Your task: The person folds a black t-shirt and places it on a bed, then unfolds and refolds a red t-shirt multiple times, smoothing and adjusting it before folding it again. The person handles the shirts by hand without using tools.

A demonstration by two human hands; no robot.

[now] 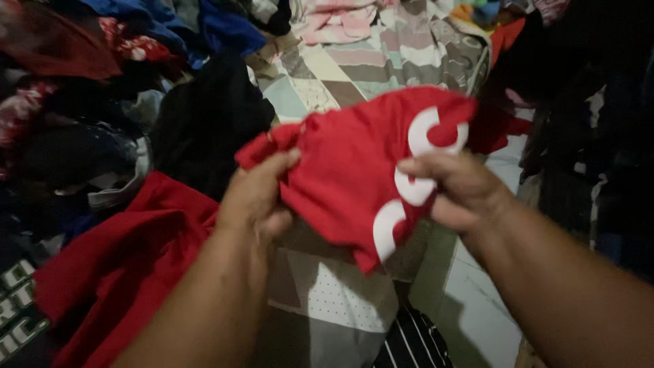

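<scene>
Both hands up over the bed, gripping one red garment [347,170] with white markings on it; held in mid-air, bunched and creased, above a patchwork bedsheet [327,293] of grey, beige and dotted panels. Left hand [255,194] clamped on the garment's left corner; thumb on top, pressing the cloth down against the curled fingers beneath; a twisted tail of red fabric poking out past the thumb. Right hand [456,187] on the garment's right side, just by the white markings; fingers held close together and laid flat across the front, pinching the cloth, with the thumb tucked out of sight behind it. Garment stretched loosely between the two grips, lower edge hanging free toward the sheet.

Down at the left, a second red cloth [116,272] lying spread on the bed, just under the left forearm; beside it, a black garment [204,123] in a heap; further back, a jumble of blue clothes [204,27] and a pink garment [334,20] near the top edge. Striped black-and-white fabric [412,344] at the bottom; dark clothes [599,136] hanging along the right; pale tiled floor [477,307] showing beneath them.
</scene>
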